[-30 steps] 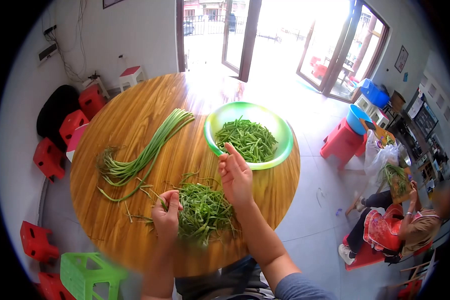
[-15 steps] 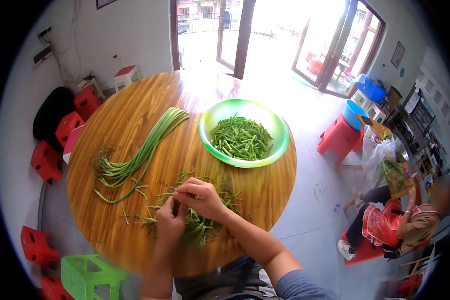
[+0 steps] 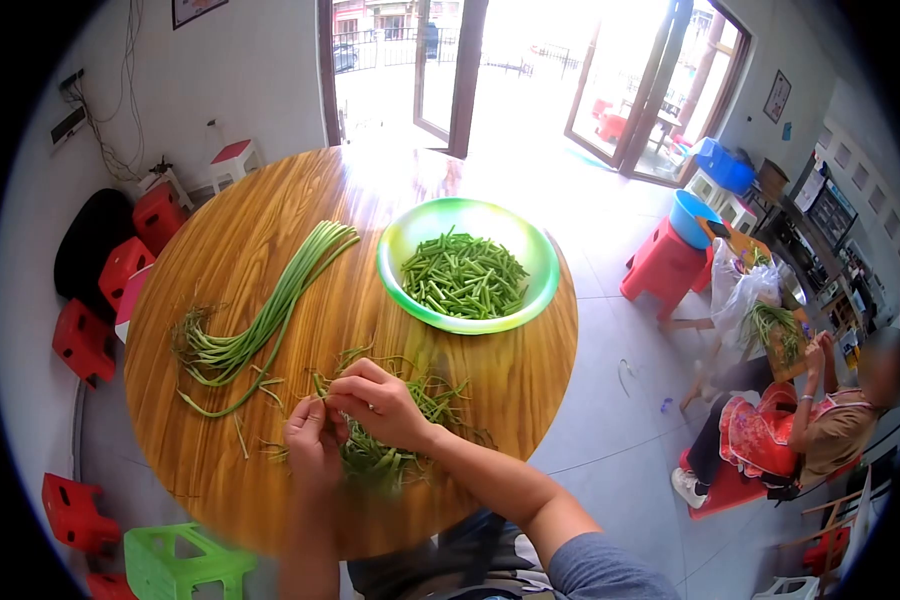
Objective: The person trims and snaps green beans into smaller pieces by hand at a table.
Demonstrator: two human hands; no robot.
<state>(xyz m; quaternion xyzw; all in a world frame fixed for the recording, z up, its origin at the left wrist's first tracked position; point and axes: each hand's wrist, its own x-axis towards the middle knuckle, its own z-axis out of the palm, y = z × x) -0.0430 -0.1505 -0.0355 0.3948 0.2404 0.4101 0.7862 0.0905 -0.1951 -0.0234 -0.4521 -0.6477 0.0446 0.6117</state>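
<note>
My left hand [image 3: 313, 437] and my right hand [image 3: 382, 402] meet fingertip to fingertip over a loose heap of green scraps [image 3: 380, 458]. Both are closed around a short bit of green stem [image 3: 320, 385] that pokes up between the fingers. Left of them, a bundle of long green stems [image 3: 270, 318] lies curved across the round wooden table [image 3: 200, 440]. Cut green pieces [image 3: 465, 277] fill the middle of a green and white bowl [image 3: 541, 290] beyond my right hand.
Red stools [image 3: 83, 340] line the left wall, and a green stool [image 3: 185, 565] stands at the lower left. At the right, a seated person [image 3: 835, 430] handles greens at a small table. A blue basin [image 3: 692, 218] rests on a red stool. Glass doors stand open ahead.
My right hand has come down from the bowl's near rim to join my left hand over the heap. The whole view has shifted slightly, so the table and bowl appear further left.
</note>
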